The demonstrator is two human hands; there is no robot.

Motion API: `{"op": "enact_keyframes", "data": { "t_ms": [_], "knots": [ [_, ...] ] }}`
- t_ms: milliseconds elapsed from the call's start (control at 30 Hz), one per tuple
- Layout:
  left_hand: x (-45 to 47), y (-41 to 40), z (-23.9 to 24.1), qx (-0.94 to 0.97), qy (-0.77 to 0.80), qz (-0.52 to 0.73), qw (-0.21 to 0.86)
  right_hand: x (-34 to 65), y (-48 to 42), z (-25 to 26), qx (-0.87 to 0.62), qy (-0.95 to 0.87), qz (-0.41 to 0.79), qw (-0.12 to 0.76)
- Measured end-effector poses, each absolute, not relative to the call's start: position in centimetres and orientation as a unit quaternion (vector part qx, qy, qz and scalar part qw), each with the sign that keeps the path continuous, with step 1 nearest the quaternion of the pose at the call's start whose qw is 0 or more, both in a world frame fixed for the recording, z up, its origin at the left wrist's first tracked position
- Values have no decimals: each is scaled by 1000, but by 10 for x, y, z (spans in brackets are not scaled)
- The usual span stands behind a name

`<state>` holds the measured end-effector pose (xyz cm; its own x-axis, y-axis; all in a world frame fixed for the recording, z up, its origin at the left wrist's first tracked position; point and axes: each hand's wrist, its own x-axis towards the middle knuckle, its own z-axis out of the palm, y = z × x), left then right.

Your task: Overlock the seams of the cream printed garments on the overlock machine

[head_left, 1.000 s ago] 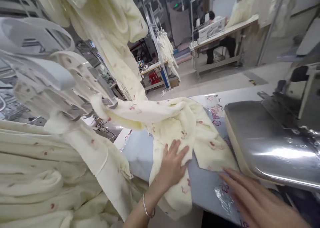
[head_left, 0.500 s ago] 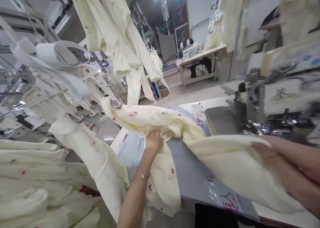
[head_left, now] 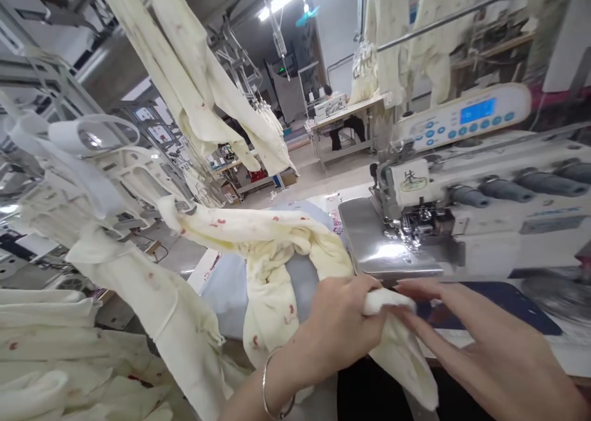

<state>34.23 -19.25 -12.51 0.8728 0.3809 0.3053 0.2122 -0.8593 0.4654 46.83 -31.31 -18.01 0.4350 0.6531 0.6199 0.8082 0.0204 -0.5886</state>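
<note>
On worktop [head_left: 351, 195] left of sewing machine [head_left: 494, 239], apparently arranging cream cloth [head_left: 272, 288]: gripping with left fingers [head_left: 375, 330], touching with right fingers [head_left: 427, 288], cannot tell if pinching; next, probably needs tension.

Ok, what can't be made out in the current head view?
All in the head view:
Left hand: some fingers, hidden behind the hand itself.
Right hand: its forearm, cut off by the picture's edge.
Garment: one stretch, hidden behind the left arm.
Machine: its right end, cut off by the right edge.
Display: its figures, too small and blurred.
</note>
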Motion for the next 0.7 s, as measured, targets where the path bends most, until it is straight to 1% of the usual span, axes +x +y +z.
{"op": "enact_keyframes", "data": {
  "t_ms": [100, 167, 200, 267, 333, 400, 433, 467, 533, 600, 667, 700],
  "knots": [
    [332, -204, -138, 908, 175, 300, 234, 466, -315, -215, -703, -536, 37, 465],
    [321, -215, -152, 890, 196, 349, 219, 467, -314, -229, -689, -561, 69, 454],
    [315, -220, -160, 885, 214, 358, 204, 468, -313, -233, -684, -563, 64, 459],
    [307, -230, -176, 892, 252, 347, 146, 472, -312, -234, -680, -554, 40, 479],
    [307, -236, -188, 911, 250, 325, 45, 476, -311, -230, -668, -551, 14, 500],
    [314, -237, -194, 929, 184, 316, -63, 479, -311, -227, -645, -567, 9, 513],
    [320, -235, -194, 934, 143, 314, -93, 479, -311, -226, -634, -575, 13, 517],
    [327, -231, -192, 939, 112, 311, -97, 480, -312, -227, -629, -576, 18, 522],
    [340, -219, -182, 949, 97, 299, -32, 480, -314, -233, -644, -548, 33, 533],
    [349, -205, -167, 954, 115, 266, 82, 479, -317, -243, -673, -502, 73, 538],
    [357, -191, -150, 949, 128, 232, 169, 476, -319, -253, -688, -469, 159, 531],
    [362, -185, -143, 947, 131, 223, 189, 473, -319, -255, -684, -458, 215, 525]
  ]
}}
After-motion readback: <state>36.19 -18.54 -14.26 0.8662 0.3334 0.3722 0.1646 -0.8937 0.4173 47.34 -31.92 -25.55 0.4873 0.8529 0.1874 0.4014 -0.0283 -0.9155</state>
